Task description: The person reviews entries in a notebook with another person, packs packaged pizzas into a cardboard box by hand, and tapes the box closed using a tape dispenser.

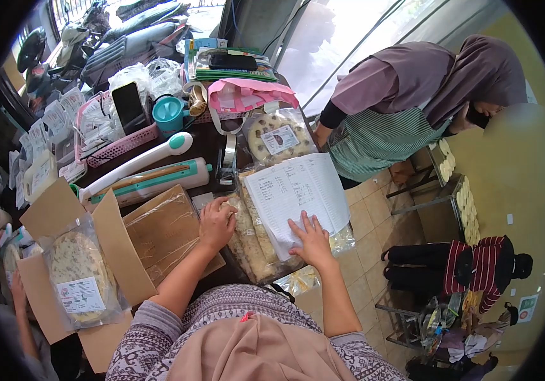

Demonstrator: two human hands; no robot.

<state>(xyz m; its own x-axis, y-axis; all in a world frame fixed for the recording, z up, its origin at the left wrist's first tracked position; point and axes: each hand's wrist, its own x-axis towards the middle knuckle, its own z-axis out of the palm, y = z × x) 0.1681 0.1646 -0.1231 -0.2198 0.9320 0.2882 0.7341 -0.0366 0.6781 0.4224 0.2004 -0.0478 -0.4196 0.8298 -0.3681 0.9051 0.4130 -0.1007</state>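
Observation:
My right hand (pixel 312 242) lies flat with spread fingers on the lower part of an open notebook (pixel 304 184), whose ruled pages carry handwriting. Under the notebook are clear plastic packs of flat, pale bread-like rounds (pixel 247 244), partly covered by it. My left hand (pixel 217 223) rests on the left edge of these packs, fingers loosely bent and apart; its fingertips touch the plastic. Beside that hand lies a brown cardboard box (pixel 164 232) with shiny tape. Above the notebook sits another labelled pack of a spotted round (pixel 277 138).
An open carton (pixel 116 254) at left bears a labelled bagged round (pixel 83 279). Behind are a tape dispenser (pixel 226 162), a white-and-green sealer (pixel 151 181), a teal mug (pixel 169 114), a phone (pixel 130 108) and a pink bag (pixel 250 95). A person in a striped apron (pixel 380 140) stands at right.

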